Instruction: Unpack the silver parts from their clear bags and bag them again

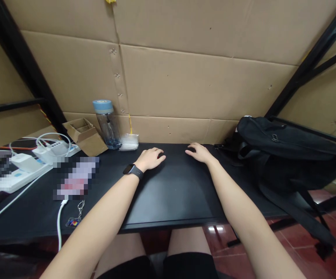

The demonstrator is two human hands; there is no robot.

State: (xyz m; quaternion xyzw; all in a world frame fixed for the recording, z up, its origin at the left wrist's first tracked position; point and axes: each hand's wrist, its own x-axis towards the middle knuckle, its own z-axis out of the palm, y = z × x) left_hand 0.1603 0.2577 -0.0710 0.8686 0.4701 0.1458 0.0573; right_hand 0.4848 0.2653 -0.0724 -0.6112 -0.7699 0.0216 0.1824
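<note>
The black table (175,190) stretches before the person, with left hand (150,158) and right hand (199,152) apparently resting on it, apart and holding nothing, so gripping the white packet (129,142) beside the bottle (109,130), or the backpack (286,153) at right, would call for a sideways reach.

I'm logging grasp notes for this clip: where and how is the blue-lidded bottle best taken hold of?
Probably around the upper body of the bottle, just below its blue lid, with the left hand coming from the near side. It stands upright with a roughly cylindrical wall, while the cardboard box and wrapped packet crowd its base on either side.
</note>
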